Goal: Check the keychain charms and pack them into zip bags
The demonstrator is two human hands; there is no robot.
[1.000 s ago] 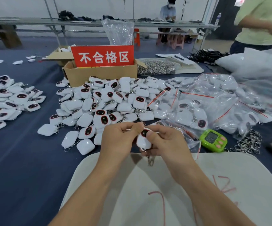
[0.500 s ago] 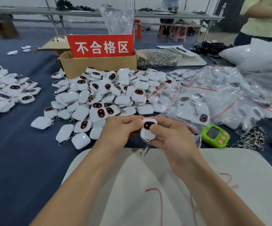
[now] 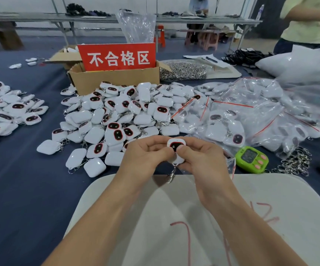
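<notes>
1. White charm [image 3: 176, 146], dark face up, is held over the far edge of the pale mat [image 3: 174, 217] on the worktop [image 3: 21, 189]. Its metal clasp [image 3: 170, 177] dangles below.
2. Left grip [image 3: 143, 154] pinches the charm's left edge. Right grip [image 3: 203, 160] pinches it too, thumb on the dark face.
3. Loose charm pile [image 3: 117, 120] lies just behind, filled zip bags [image 3: 232, 116] to the right, green timer [image 3: 251, 159] near the right grip.

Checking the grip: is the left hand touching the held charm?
Touching. The head view shows the left hand pinching the charm at its left edge.

One held charm [image 3: 176, 145], one box [image 3: 115, 82], one timer [image 3: 251, 159]
</notes>
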